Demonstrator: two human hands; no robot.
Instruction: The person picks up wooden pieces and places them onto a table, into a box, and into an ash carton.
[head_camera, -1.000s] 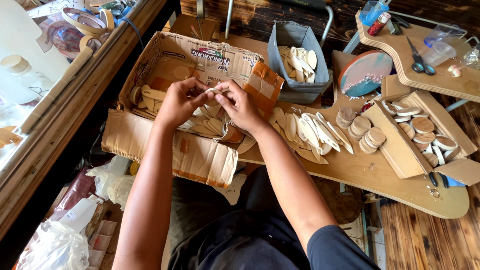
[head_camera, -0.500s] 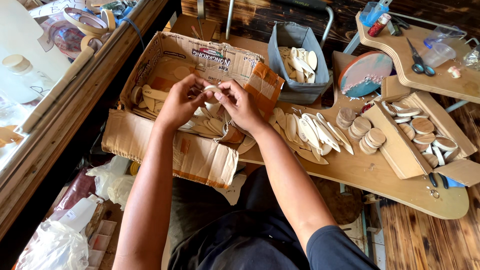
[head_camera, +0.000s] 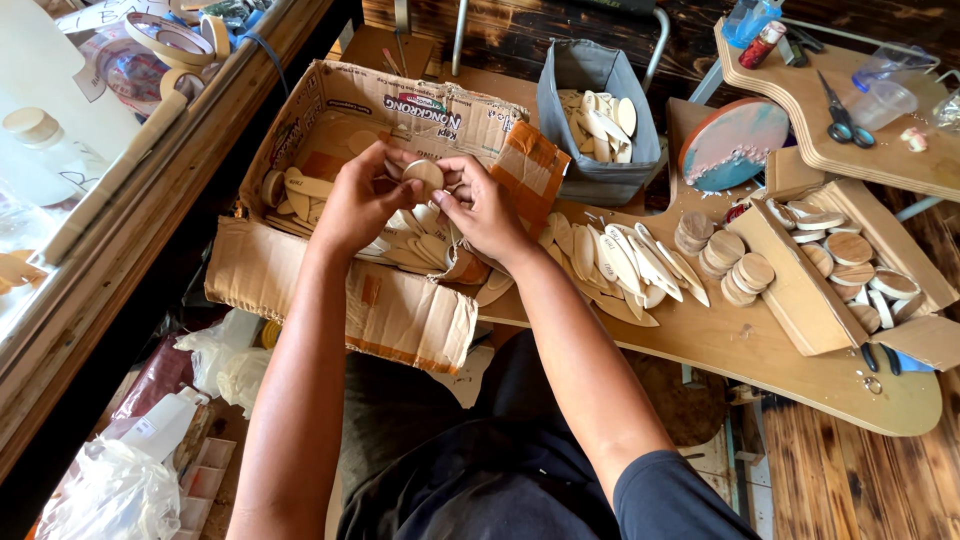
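Observation:
My left hand (head_camera: 358, 198) and my right hand (head_camera: 482, 205) meet over an open cardboard box (head_camera: 300, 290). Together their fingertips pinch a small round wooden disc (head_camera: 423, 176), held flat side up above the box. Inside the box lie several pale wooden slices (head_camera: 420, 245), oval and round, partly hidden by my hands.
Oval wooden slices (head_camera: 620, 262) lie spread on the wooden board (head_camera: 760, 350) to the right, beside short stacks of round discs (head_camera: 735, 265). A grey fabric bin (head_camera: 575, 120) holds more pieces. A shallow box of discs (head_camera: 850, 262) stands far right. Scissors (head_camera: 838, 115) rest on the shelf.
The piece between my fingers was turned from edge-on to show its round face. Both hands stayed over the box, shifting only slightly.

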